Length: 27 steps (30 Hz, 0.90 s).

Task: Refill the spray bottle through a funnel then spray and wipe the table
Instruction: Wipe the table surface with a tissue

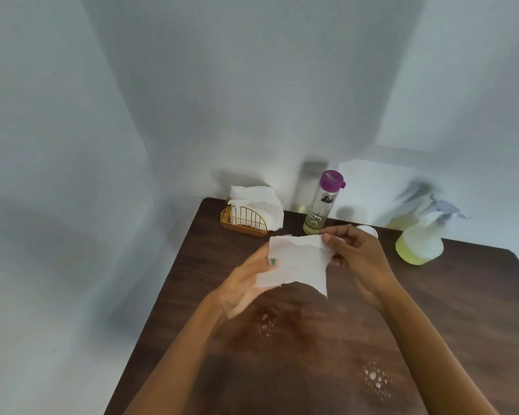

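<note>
You hold one paper napkin (297, 262) spread between both hands above the table (462, 310): your left hand (246, 283) pinches its left edge, your right hand (354, 253) grips its upper right corner. The spray bottle (420, 241), filled with yellow-green liquid, stands to the right of the napkin, well apart. Spray droplets (265, 323) bead on the wood just nearer to you than the napkin, with more droplets (376, 380) farther toward you. Refilling and spraying look done; wiping comes next. Bunch the napkin, press it down on those wet patches and sweep across.
</note>
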{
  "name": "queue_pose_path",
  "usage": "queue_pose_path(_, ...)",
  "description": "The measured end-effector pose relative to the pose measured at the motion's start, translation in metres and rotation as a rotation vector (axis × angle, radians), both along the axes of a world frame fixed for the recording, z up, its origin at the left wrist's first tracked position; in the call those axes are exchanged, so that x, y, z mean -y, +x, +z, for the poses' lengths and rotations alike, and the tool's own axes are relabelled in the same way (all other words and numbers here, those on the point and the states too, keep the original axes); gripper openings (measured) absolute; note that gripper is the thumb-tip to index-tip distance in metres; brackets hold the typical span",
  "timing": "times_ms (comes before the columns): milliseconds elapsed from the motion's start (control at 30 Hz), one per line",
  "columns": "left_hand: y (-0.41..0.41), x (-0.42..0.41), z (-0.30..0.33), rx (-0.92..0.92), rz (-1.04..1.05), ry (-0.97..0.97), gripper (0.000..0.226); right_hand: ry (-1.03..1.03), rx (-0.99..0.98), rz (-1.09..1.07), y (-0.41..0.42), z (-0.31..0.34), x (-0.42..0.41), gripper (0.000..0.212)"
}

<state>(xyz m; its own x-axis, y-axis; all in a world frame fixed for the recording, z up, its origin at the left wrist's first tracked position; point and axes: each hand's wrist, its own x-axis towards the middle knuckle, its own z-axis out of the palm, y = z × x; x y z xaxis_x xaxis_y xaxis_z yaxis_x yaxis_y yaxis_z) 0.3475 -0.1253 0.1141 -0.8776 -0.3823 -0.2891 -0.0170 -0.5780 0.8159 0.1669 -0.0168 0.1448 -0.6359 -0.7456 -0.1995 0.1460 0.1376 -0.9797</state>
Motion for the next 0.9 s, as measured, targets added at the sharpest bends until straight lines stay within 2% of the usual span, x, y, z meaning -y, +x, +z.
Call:
queue_pose_path(67,0.005,-0.024,0.006,-0.051,0.032,0.216,0.037,0.021,0.009,0.033,0.006,0.000,-0.020,0.007)
queue_pose_path(100,0.006,-0.035,0.008,-0.019,0.039,0.209,0.036,0.036,0.003,0.041,0.009,0.000,-0.029,0.007)
queue_pose_path(200,0.004,-0.063,0.008,0.216,0.120,-0.006,0.021,0.063,0.025,0.055,0.017,-0.002,-0.051,0.006)
queue_pose_path(267,0.005,-0.078,0.009,0.292,0.189,-0.052,0.014,0.073,0.078,0.062,0.023,-0.004,-0.064,0.010)
queue_pose_path(367,0.008,-0.093,0.011,0.303,0.253,-0.105,0.011,0.104,0.278,0.108,0.029,-0.007,-0.084,0.038)
queue_pose_path(400,0.009,-0.097,0.012,0.288,0.259,-0.116,0.010,0.105,0.348,0.137,0.031,-0.007,-0.090,0.040)
queue_pose_path(533,0.012,-0.107,0.016,0.269,0.246,-0.161,0.009,0.119,0.492,0.223,0.039,-0.012,-0.104,0.029)
queue_pose_path(633,0.015,-0.109,0.018,0.266,0.249,-0.217,0.012,0.118,0.426,0.202,0.041,-0.014,-0.108,0.019)
queue_pose_path(733,0.020,-0.107,0.019,0.224,0.211,-0.286,0.011,0.121,0.305,0.181,0.039,-0.014,-0.108,0.019)
queue_pose_path(833,0.024,-0.106,0.018,0.220,0.129,-0.402,0.022,0.107,0.110,0.248,0.036,-0.011,-0.110,0.015)
queue_pose_path(900,0.025,-0.106,0.015,0.232,0.131,-0.461,0.023,0.070,0.096,0.279,0.035,-0.009,-0.110,0.017)
